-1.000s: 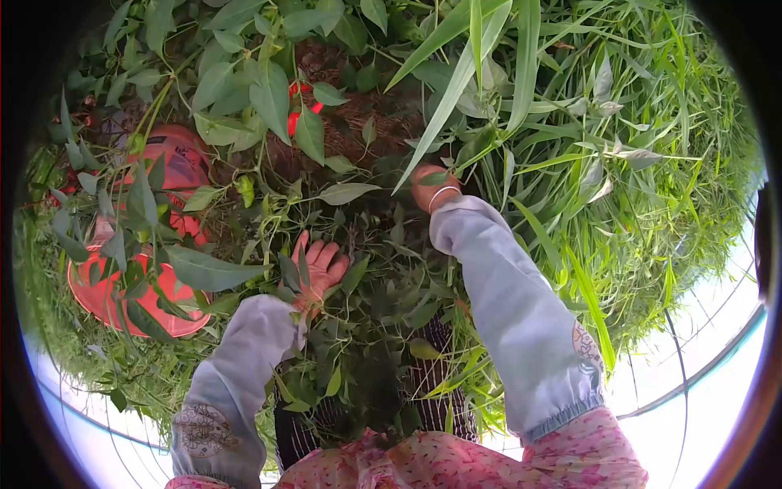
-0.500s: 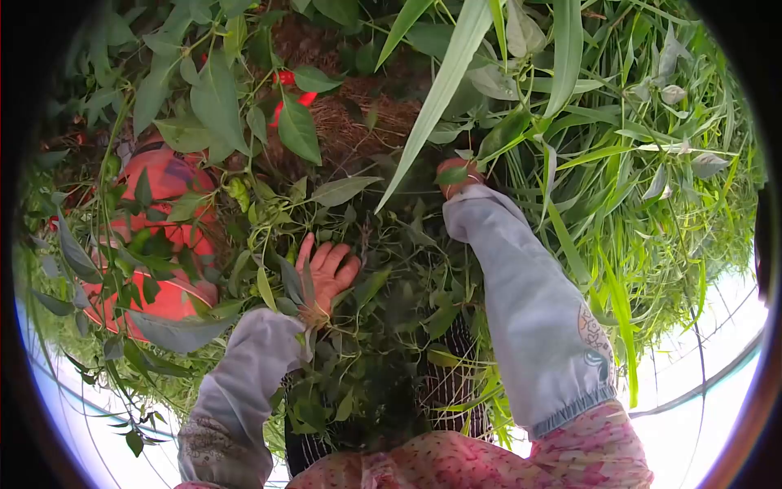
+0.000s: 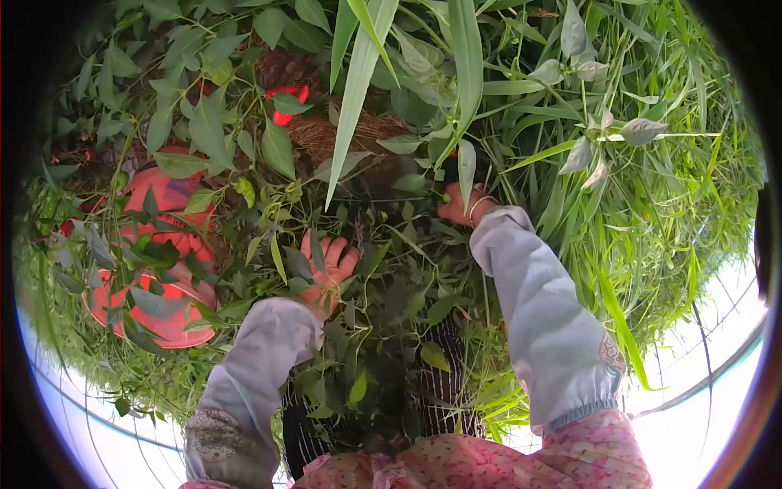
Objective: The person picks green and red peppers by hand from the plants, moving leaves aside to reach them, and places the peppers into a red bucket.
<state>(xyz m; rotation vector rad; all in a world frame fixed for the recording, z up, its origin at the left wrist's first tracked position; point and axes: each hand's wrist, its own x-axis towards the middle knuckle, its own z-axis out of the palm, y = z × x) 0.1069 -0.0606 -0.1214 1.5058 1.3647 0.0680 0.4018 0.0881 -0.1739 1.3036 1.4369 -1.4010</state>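
Amid smooth, pointed leaves (image 3: 278,150), the left hand (image 3: 329,273) spreads; grip of right hand (image 3: 463,206) unclear

The left arm (image 3: 248,371) angled toward the middle, the left hand (image 3: 328,273) open with fingers (image 3: 336,251) spread and pointing far. The right arm (image 3: 538,301) reached farther, nearly straight, the right hand (image 3: 459,205) pointing left, its fingertips hidden.

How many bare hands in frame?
2: left hand, left of centre; right hand, higher up, right of centre, partly hidden by a leaf.
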